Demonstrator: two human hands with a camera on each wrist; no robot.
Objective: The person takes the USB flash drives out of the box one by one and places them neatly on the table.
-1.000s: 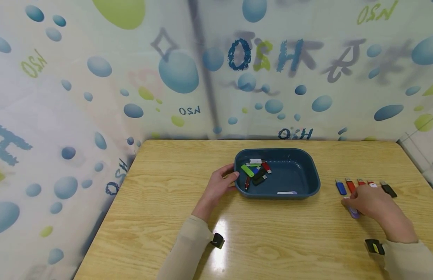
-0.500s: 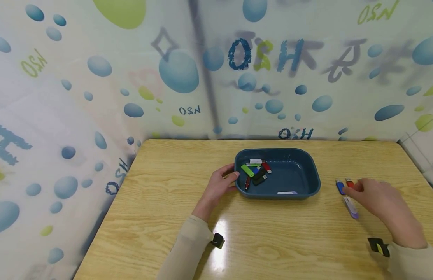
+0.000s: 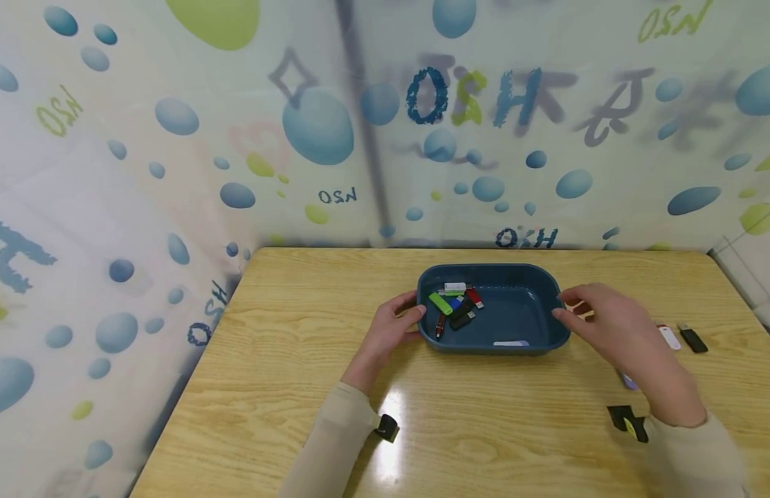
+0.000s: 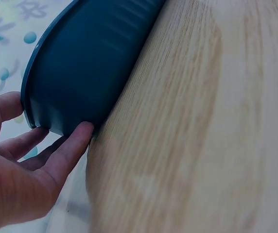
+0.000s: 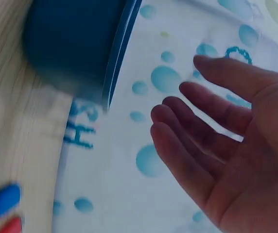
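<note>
A dark blue plastic tub [image 3: 509, 349] stands on the wooden table with several USB sticks at its left end, among them a green one [image 3: 440, 303] and a white one [image 3: 454, 287]. My left hand [image 3: 387, 328] holds the tub's left end, thumb at the rim and fingers against the outer wall [image 4: 80, 73]. Beside the tub's right end is my right hand [image 3: 627, 335], its fingers loosely bent; the right wrist view shows nothing in them and a gap to the tub [image 5: 71, 43].
To the right lie a black USB stick [image 3: 693, 339], a white one [image 3: 670, 337] and a lilac one [image 3: 629, 381], partly hidden by my right arm. A blue stick [image 5: 6, 199] and a red one [image 5: 10, 225] show in the right wrist view. A patterned cloth backdrop [image 3: 266, 138] rises behind the table.
My right hand has left the row of USB sticks and moved left to the tub's right end. Earlier its fingers were at the lilac stick. My left hand has not moved.
</note>
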